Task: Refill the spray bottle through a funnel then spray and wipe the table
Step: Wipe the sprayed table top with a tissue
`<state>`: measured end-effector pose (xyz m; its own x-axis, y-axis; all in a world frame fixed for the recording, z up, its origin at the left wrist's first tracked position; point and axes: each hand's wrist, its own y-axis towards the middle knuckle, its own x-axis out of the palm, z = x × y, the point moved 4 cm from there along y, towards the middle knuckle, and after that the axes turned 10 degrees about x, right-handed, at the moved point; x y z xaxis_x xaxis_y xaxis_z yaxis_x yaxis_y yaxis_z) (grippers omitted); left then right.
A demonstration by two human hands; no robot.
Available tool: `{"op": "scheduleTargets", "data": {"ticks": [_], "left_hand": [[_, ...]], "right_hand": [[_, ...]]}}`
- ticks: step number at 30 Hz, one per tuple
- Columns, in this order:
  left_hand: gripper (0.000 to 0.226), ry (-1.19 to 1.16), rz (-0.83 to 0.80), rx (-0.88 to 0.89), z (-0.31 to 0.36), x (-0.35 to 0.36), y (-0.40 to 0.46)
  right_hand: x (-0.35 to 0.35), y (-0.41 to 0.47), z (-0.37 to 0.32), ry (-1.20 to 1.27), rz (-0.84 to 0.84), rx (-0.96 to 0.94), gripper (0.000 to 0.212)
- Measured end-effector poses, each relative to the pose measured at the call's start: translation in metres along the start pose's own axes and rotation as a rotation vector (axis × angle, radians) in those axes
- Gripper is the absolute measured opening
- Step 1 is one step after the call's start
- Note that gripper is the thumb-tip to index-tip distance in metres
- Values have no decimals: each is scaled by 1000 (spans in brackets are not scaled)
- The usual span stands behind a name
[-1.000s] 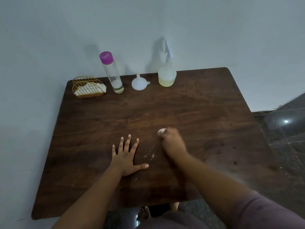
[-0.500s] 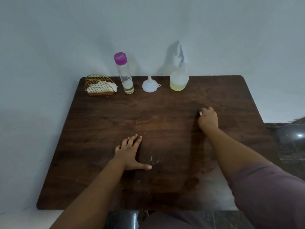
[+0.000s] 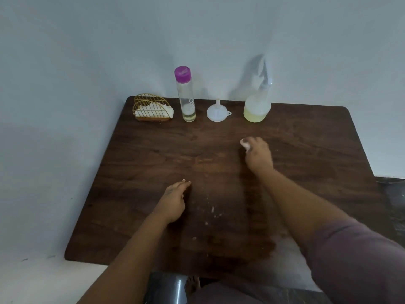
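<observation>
Partly yellow-filled spray bottle (image 3: 256, 106) upright.

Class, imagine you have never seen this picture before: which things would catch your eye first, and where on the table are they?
First, the right hand near the middle of the dark wooden table, holding a small white wad against the surface. Then the back row by the wall: a wire napkin holder, a clear bottle with a purple cap, a white funnel and a spray bottle with yellowish liquid. The left hand rests nearer, beside pale crumbs.
</observation>
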<state>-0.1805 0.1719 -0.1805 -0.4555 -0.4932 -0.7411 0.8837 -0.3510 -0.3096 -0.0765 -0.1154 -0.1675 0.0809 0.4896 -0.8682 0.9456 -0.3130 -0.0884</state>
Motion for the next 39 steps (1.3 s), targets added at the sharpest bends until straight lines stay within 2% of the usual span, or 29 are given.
{"op": "scheduleTargets", "data": {"ticks": [2, 4, 8, 11, 13, 14, 15, 18, 19, 21, 22, 25, 26, 28, 30, 33, 34, 37, 39], "left_hand": [[52, 4, 57, 14, -4, 2, -11], [49, 12, 100, 31, -3, 4, -18], [42, 10, 171, 47, 2, 2, -22], [38, -15, 230, 59, 9, -1, -20], [37, -28, 235, 69, 16, -2, -16], [36, -29, 230, 74, 19, -3, -14], [35, -27, 224, 84, 23, -3, -11], [30, -43, 210, 91, 33, -1, -1], [29, -59, 210, 87, 37, 2, 2], [27, -78, 220, 97, 46, 8, 10], [27, -80, 221, 109, 51, 11, 14], [27, -84, 183, 134, 66, 18, 27], [27, -85, 177, 141, 69, 20, 31], [27, -86, 182, 143, 73, 21, 38], [26, -89, 185, 128, 74, 22, 45], [25, -86, 187, 125, 74, 25, 53], [24, -74, 192, 137, 75, 25, 56], [25, -20, 191, 179, 78, 26, 61], [26, -6, 193, 195, 81, 27, 64]], "right_hand": [[-7, 24, 14, -160, -25, 126, 44], [0, 20, 8, -235, -85, 93, 43], [46, -61, -34, -177, -197, -232, 32], [73, -154, -65, -164, -366, -551, 25], [66, -179, -67, -100, -416, -621, 23], [52, -174, -66, 21, -363, -537, 22], [40, -158, -55, 183, -281, -375, 20], [-1, -94, 12, 641, -204, 374, 24], [-11, -77, 32, 760, -224, 527, 28], [-30, -50, 63, 829, -257, 612, 37], [-39, -42, 73, 873, -273, 650, 34], [-53, -22, 96, 1010, -239, 767, 7], [-54, -15, 103, 996, -211, 776, 17], [-55, -5, 112, 802, -188, 764, 39], [-51, 6, 119, 678, -160, 760, 35], [-49, 26, 123, 646, -86, 713, 27], [-53, 31, 121, 555, -52, 646, 27], [-64, 41, 116, 73, 57, 370, 29], [-61, 43, 109, -167, 47, 228, 34]]}}
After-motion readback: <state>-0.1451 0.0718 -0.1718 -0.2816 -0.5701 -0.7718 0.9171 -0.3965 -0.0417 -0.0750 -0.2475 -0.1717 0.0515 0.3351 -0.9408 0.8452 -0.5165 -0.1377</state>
